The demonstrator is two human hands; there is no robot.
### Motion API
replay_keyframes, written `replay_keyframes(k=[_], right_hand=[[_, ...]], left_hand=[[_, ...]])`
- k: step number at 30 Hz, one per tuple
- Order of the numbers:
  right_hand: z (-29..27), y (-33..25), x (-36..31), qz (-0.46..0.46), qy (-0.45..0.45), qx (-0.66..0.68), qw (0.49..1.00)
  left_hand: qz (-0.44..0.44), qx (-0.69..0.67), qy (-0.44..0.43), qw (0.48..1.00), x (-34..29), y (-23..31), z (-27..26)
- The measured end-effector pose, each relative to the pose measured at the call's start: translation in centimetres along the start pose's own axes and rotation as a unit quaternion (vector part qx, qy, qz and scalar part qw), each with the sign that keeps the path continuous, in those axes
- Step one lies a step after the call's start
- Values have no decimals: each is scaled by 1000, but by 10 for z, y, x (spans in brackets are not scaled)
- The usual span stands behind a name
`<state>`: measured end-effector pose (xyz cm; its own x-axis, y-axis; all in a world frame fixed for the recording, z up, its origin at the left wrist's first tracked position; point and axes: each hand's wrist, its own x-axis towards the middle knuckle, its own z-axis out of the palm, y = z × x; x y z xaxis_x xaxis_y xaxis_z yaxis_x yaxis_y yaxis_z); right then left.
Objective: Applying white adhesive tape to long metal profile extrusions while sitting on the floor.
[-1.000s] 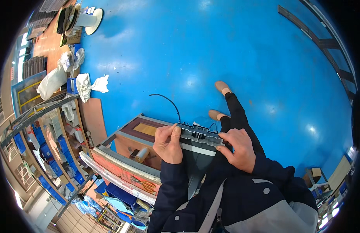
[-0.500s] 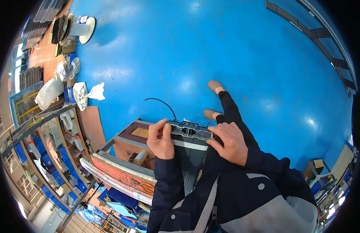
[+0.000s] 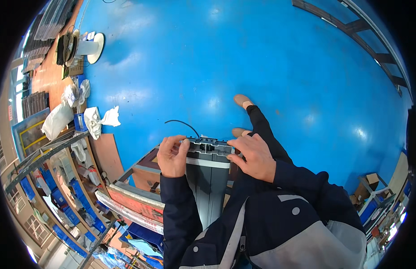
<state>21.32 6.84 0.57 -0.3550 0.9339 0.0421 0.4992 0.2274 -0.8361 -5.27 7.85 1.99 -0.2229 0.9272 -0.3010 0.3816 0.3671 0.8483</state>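
Observation:
A grey plastic end piece (image 3: pixel 210 149) with slots and raised ribs sits at the top of a long grey panel-like body (image 3: pixel 207 184). My left hand (image 3: pixel 173 158) grips its left end between thumb and fingers. At the opposite end, the thumb and fingers of my right hand (image 3: pixel 254 157) close on its edge. The fingertips hide both ends of the piece. From behind it a black cable (image 3: pixel 185 123) curves out to the left over the floor. A pale strip (image 3: pixel 208 162) crosses the body just below the end piece.
A workbench (image 3: pixel 138 197) with a red top stands at my left, beside shelving with blue bins (image 3: pixel 60 199). White bags (image 3: pixel 93 121) and a cable reel (image 3: pixel 95 48) lie farther left on the blue floor. A metal rack (image 3: pixel 371 197) stands at the right.
My view has shifted, and both hands and the end piece appear farther left. Both hands keep their grip. More of the grey body shows, while my left arm now covers the pliers on the bench.

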Motion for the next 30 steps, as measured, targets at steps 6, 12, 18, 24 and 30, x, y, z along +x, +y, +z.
replay_keyframes(k=[6, 12, 18, 24, 30], right_hand=[[6, 3, -2, -5, 8, -1, 1000], [2, -1, -5, 18, -19, -21, 999], [-11, -10, 5, 17, -77, -89, 993], [-10, -7, 24, -82, -52, -72, 993], [2, -13, 30, -136, -49, -107, 984]], left_hand=[[5, 163, 71, 984, -6, 11, 23], [30, 114, 126, 985, -10, 5, 40], [7, 75, 113, 991, -6, -7, 37], [-32, 74, 121, 989, -3, -4, 36], [-52, 89, 117, 988, -5, 3, 37]])
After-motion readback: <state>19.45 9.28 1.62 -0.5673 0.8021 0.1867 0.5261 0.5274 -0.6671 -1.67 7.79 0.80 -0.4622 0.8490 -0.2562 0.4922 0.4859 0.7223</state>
